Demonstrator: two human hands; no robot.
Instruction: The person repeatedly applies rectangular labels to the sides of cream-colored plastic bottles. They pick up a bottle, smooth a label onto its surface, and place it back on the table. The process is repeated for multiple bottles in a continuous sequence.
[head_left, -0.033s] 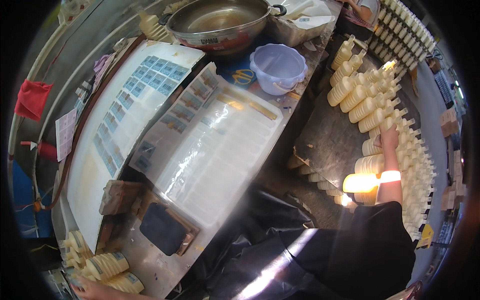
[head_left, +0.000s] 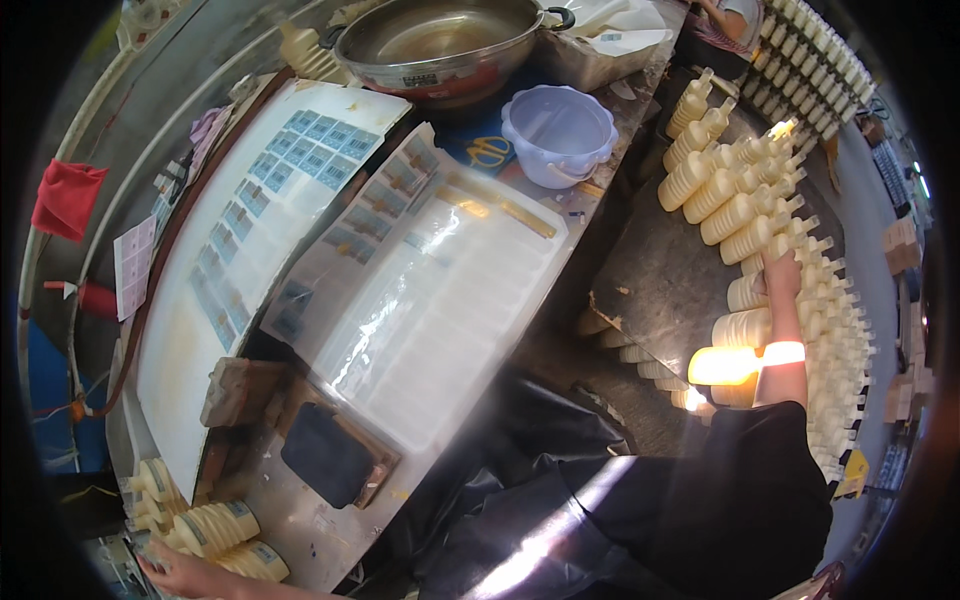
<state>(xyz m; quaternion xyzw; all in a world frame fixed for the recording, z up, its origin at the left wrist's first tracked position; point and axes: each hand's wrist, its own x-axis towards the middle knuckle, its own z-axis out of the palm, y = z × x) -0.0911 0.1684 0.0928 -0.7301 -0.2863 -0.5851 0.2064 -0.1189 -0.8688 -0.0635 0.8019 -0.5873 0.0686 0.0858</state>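
At the right, my right hand (head_left: 780,272) is closed on a cream plastic bottle (head_left: 749,291) in a dense stack of similar bottles with thin necks. Bright light falls on my forearm and on a bottle (head_left: 722,366) beside it. Low at the left edge, my left hand (head_left: 172,574) is by a pile of cream bottles with blue labels (head_left: 215,527). Its fingers curl around what looks like one of them, partly lost in the dark rim. Between my arms, the table holds a white tray (head_left: 415,385) under clear film and a leaning white board (head_left: 185,365) with rows of blue labels.
A large metal pan (head_left: 440,50) and a lavender bucket (head_left: 560,135) stand at the table's far end, near yellow-handled scissors (head_left: 488,152). A dark pad (head_left: 325,455) lies on the near part. Another person (head_left: 735,20) sits at the far right, beside racked bottles (head_left: 815,60).
The whole view has shifted very slightly. Both hands stay at the same bottles.
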